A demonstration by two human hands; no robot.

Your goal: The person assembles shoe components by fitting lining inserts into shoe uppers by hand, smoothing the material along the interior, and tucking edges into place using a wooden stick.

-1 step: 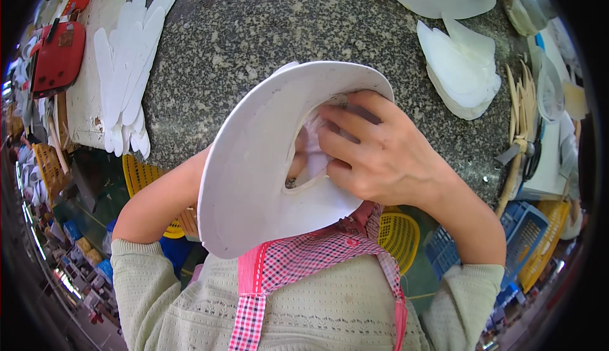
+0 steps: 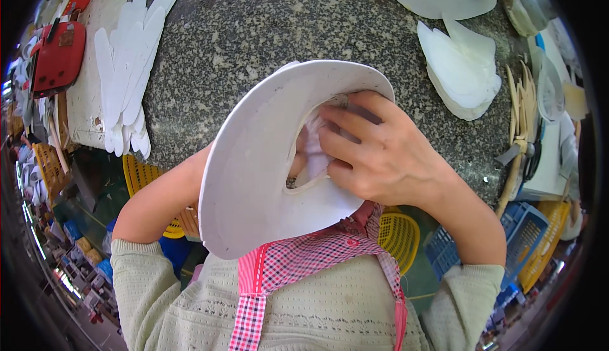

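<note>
A white hat-shaped piece (image 2: 254, 179) with a wide, smooth brim is held tilted in front of my body, its oval opening turned up toward me. My right hand (image 2: 374, 148) is closed on the right side of the opening, its bent fingertips reaching inside over the edge. Behind the brim, my left hand (image 2: 298, 157) is mostly hidden. A few of its bent fingers show through the opening, against the inside of the piece. Something pale lies between the two hands inside the opening; what it is I cannot make out.
Long white rounded strips (image 2: 130, 65) lie stacked on the speckled stone tabletop (image 2: 285, 21) at left. White curved pieces (image 2: 460, 65) are piled at right, near wooden sticks (image 2: 523, 110). Yellow baskets (image 2: 399, 237) and a blue crate (image 2: 523, 237) stand below the table edge.
</note>
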